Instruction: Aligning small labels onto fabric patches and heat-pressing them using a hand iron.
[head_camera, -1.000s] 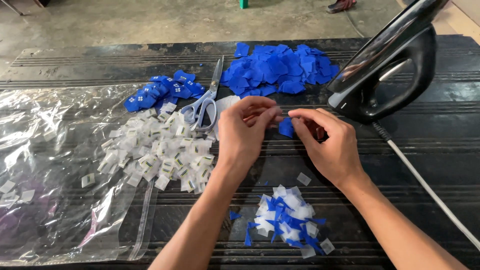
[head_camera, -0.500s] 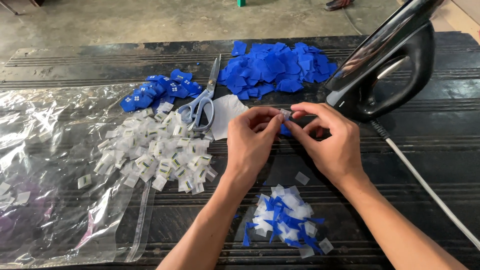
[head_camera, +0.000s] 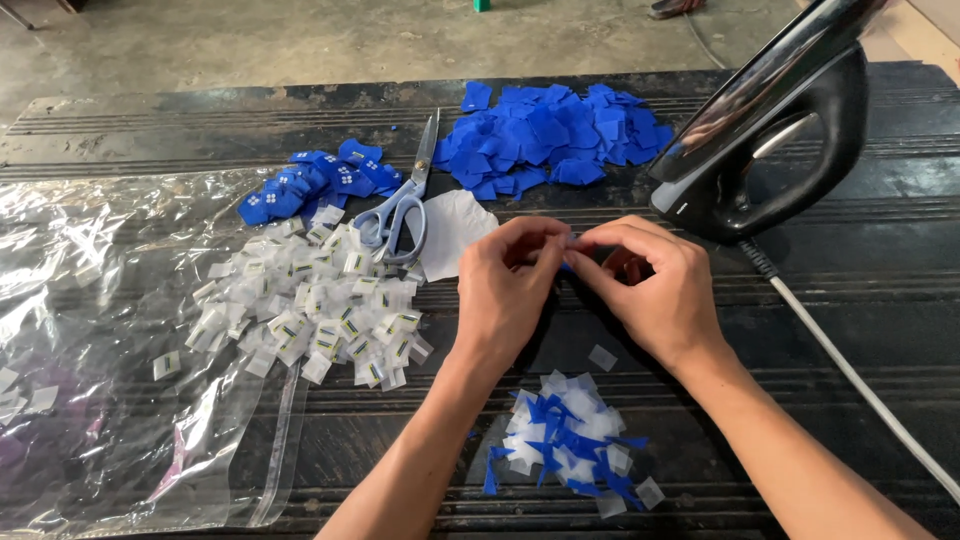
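Pinching one small piece — left hand (head_camera: 510, 285), right hand (head_camera: 655, 290).

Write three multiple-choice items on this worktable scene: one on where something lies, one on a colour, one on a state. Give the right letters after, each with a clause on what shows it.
1. Where do the scissors lie?
A. Between the small blue pile and the large blue pile
B. Under the iron
C. Near the person's elbows

2. What colour are the scissors' handles?
A. Red
B. Pale blue-grey
C. Yellow

3. How does the iron stand?
A. Flat on its soleplate
C. Lying on its side
B. Tipped up on its heel

Answers: 1 A, the blades point up the gap between the two blue piles, beside the white tag pile. 2 B, both loops are pale blue-grey. 3 B, the soleplate faces up and sideways, off the table. The left hand and right hand pinch a small piece together.
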